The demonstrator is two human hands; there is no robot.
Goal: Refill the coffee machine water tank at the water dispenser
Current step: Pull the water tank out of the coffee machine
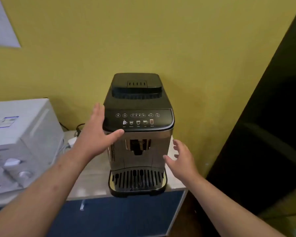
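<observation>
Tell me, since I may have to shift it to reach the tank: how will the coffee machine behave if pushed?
The coffee machine is tall on a narrow base, so a push near the top, where the left hand is, would probably tip it rather than slide it. Its bulky body suggests weight. The drip tray overhangs the counter edge, so pulling it forward seems risky.

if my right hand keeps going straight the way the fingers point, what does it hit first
Most likely the coffee machine: your open right hand points up and left toward its lower right front corner, thumb nearly touching. Depth is unclear; it could slide along the right side instead.
</observation>
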